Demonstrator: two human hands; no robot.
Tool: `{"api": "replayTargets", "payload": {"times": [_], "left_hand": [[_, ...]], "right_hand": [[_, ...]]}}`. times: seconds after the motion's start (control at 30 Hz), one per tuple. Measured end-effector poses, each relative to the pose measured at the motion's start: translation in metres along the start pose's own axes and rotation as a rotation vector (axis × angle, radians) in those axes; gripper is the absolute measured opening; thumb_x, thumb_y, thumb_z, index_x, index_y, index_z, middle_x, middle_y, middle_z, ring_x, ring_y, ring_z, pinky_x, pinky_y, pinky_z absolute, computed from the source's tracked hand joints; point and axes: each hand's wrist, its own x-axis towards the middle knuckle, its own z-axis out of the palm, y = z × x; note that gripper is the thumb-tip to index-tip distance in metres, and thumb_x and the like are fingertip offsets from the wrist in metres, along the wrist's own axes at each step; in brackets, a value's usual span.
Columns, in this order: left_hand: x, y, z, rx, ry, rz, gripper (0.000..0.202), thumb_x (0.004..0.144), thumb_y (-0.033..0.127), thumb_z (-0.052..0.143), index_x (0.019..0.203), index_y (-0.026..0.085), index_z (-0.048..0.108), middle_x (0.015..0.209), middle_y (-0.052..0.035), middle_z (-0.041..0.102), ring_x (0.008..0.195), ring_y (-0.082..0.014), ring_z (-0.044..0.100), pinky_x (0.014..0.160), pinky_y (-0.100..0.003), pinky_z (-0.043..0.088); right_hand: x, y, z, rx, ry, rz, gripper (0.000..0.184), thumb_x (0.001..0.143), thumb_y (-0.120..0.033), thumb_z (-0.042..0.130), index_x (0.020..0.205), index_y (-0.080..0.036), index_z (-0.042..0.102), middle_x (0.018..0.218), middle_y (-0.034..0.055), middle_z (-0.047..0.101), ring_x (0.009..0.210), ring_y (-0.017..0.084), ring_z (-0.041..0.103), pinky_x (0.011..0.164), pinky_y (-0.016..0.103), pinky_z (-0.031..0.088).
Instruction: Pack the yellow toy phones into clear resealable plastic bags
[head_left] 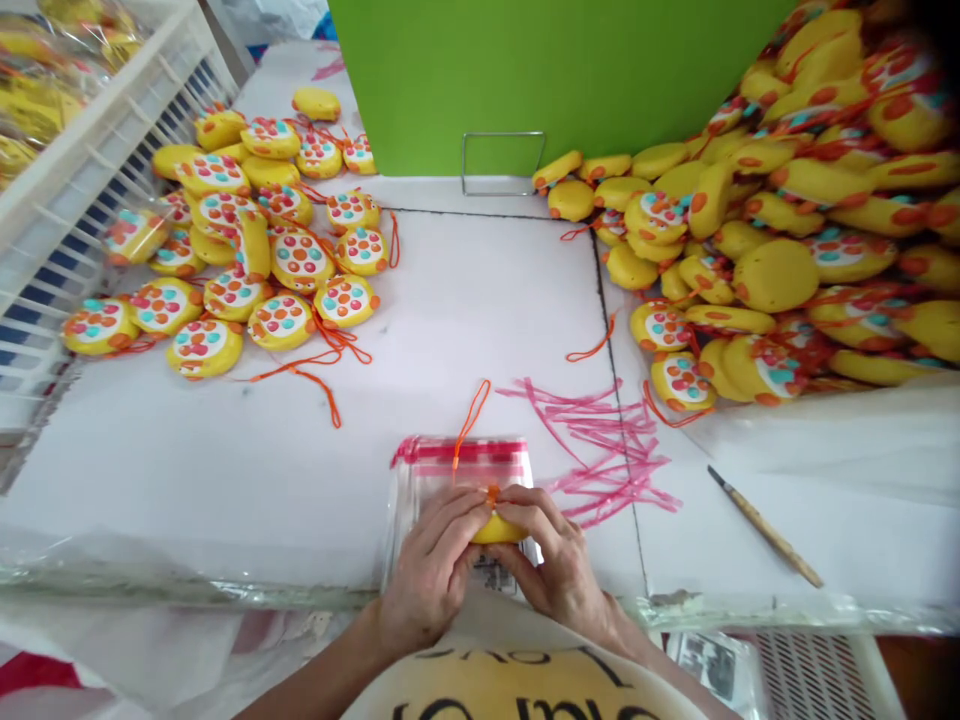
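My left hand point(441, 556) and my right hand point(553, 556) are closed together on one small yellow toy point(498, 530), gripping it from both sides. An orange part shows at its top, and its face is mostly hidden by my fingers. From it an orange cord loop point(472, 420) stretches forward onto the white table point(480, 300). Beneath my hands lies a stack of clear plastic bags point(469, 455) with a pink band along the top edge.
Yellow toys with coloured dots lie in a group point(281, 320) at left; a bigger heap point(776, 275) fills the right. Pink strips point(600, 440) and a wooden-handled pointed tool point(765, 525) lie right of the bags. A green board point(562, 80) stands behind; a white crate point(142, 130) is left.
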Motion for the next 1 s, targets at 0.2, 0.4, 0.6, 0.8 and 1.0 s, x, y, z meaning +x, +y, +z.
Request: {"api": "replayTargets", "payload": {"times": [0.2, 0.4, 0.6, 0.8, 1.0], "left_hand": [[0.002, 0.002, -0.001, 0.005, -0.006, 0.033, 0.032, 0.087, 0.007, 0.047, 0.118, 0.016, 0.05, 0.117, -0.0093, 0.058, 0.116, -0.0176, 0.049, 0.099, -0.033, 0.046], [0.003, -0.002, -0.012, 0.076, 0.086, -0.197, 0.032, 0.087, 0.017, 0.05, 0.118, 0.019, 0.046, 0.112, -0.0084, 0.059, 0.104, -0.0179, 0.057, 0.088, -0.032, 0.051], [-0.005, -0.024, 0.012, 0.319, -0.063, -0.122, 0.022, 0.086, 0.014, 0.047, 0.106, 0.017, 0.056, 0.105, -0.0097, 0.059, 0.098, -0.0223, 0.054, 0.085, -0.04, 0.049], [-0.002, -0.028, 0.023, 0.359, -0.139, -0.003, 0.022, 0.084, 0.007, 0.043, 0.097, 0.015, 0.058, 0.096, -0.0099, 0.061, 0.089, -0.0222, 0.055, 0.077, -0.039, 0.049], [-0.007, -0.03, 0.019, 0.215, -0.078, -0.157, 0.016, 0.086, 0.012, 0.046, 0.098, 0.017, 0.055, 0.087, -0.0057, 0.061, 0.081, -0.019, 0.054, 0.071, -0.033, 0.048]], "right_hand": [[-0.003, -0.003, 0.001, -0.032, -0.002, 0.011, 0.027, 0.089, -0.019, 0.054, 0.114, -0.027, 0.047, 0.11, 0.007, 0.052, 0.092, 0.018, 0.058, 0.077, 0.03, 0.051], [0.008, -0.001, 0.0, 0.191, 0.126, 0.292, 0.02, 0.09, -0.032, 0.053, 0.108, -0.024, 0.051, 0.096, 0.0042, 0.058, 0.078, 0.016, 0.058, 0.063, 0.027, 0.051], [0.016, 0.008, -0.023, 0.648, 0.188, 0.635, 0.043, 0.079, -0.045, 0.064, 0.11, -0.019, 0.052, 0.094, 0.0052, 0.059, 0.07, 0.015, 0.056, 0.046, 0.021, 0.048], [0.006, 0.003, -0.026, 0.744, 0.089, 0.717, 0.042, 0.081, -0.046, 0.061, 0.108, -0.015, 0.053, 0.093, 0.007, 0.059, 0.072, 0.016, 0.057, 0.052, 0.023, 0.05], [-0.012, 0.009, -0.036, 0.594, -0.049, 0.735, 0.039, 0.084, -0.051, 0.055, 0.104, -0.018, 0.05, 0.083, 0.0021, 0.056, 0.065, 0.015, 0.058, 0.051, 0.025, 0.052]]}}
